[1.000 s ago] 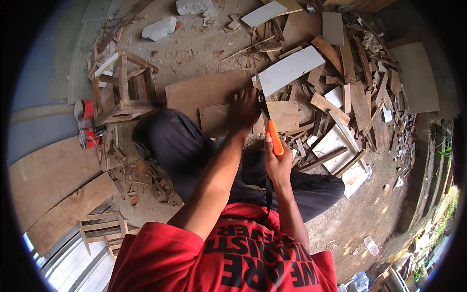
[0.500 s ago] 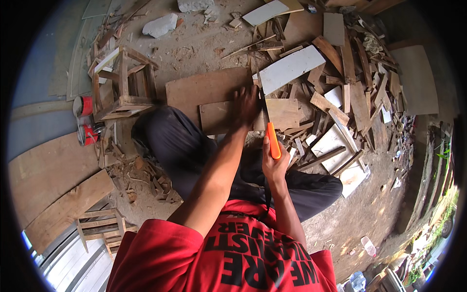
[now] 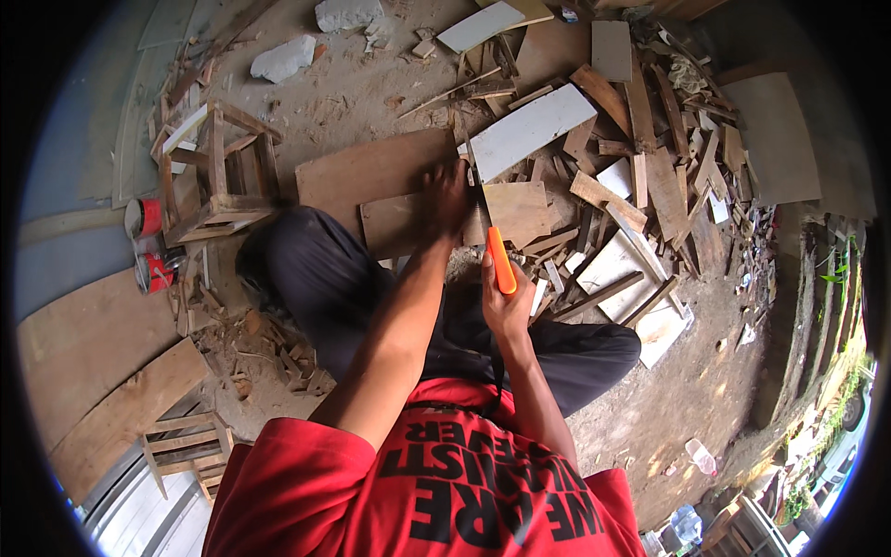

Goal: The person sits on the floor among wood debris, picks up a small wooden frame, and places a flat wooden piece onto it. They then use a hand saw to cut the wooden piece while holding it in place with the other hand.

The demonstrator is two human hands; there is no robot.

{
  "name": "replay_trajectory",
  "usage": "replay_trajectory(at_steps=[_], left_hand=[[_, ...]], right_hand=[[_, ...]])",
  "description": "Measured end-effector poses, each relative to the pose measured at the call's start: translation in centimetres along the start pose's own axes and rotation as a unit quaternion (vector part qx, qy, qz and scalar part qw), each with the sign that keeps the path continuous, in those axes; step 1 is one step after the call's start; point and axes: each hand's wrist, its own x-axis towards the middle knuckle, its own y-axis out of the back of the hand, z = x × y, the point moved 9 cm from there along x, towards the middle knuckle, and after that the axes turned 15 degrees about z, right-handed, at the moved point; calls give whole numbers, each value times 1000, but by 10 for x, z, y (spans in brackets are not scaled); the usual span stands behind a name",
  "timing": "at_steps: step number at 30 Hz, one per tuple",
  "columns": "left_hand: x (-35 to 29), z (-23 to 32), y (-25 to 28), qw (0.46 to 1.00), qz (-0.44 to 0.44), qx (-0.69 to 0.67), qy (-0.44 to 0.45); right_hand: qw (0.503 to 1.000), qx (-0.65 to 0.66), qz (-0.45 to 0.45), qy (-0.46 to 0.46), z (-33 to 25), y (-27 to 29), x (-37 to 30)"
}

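Note:
My right hand [image 3: 508, 306] is closed round the orange handle of a handsaw [image 3: 501, 261]. The saw's dark blade [image 3: 480, 197] points away from me and crosses a brown wooden plank [image 3: 522, 206]. Just left of the blade, my left hand [image 3: 447, 202] lies on that plank with its fingers spread toward the far edge. Beneath and beyond the plank is a wider brown board [image 3: 357, 169]. How deep the blade sits in the wood cannot be made out.
Scrap wood [image 3: 664, 176] is heaped at the right, with a white board [image 3: 527, 132] near the saw tip. A wooden stool frame [image 3: 218, 172] and red cans [image 3: 151, 272] stand at the left. My bent legs [image 3: 311, 269] lie below the plank. Pale rubble [image 3: 283, 59] sits farther off.
The whole scene has slid a little left and up in the picture. Both hands keep their places, the left on the plank and the right on the saw handle.

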Motion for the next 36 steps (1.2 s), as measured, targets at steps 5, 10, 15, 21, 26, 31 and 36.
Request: replay_trajectory(at_steps=[5,10,15,21,26,31,36], left_hand=[[4,4,14,999,36,-10,-2],[4,11,33,995,97,-23,6],[5,10,39,994,98,-42,18],[10,3,38,994,96,-39,16],[22,5,26,998,53,20,-31],[29,8,22,999,16,29,-1],[32,7,22,997,65,50,-14]], right_hand=[[1000,-6,-4,3,-10,2,9],[999,-20,-26,-13,-12,1,12],[998,-41,-44,-15,-22,-2,14],[998,-41,-50,-6,-27,-9,21],[998,-27,-60,-3,-22,-20,30],[998,3,-54,-20,-15,-19,30],[999,-6,-41,-28,-14,-12,23]])
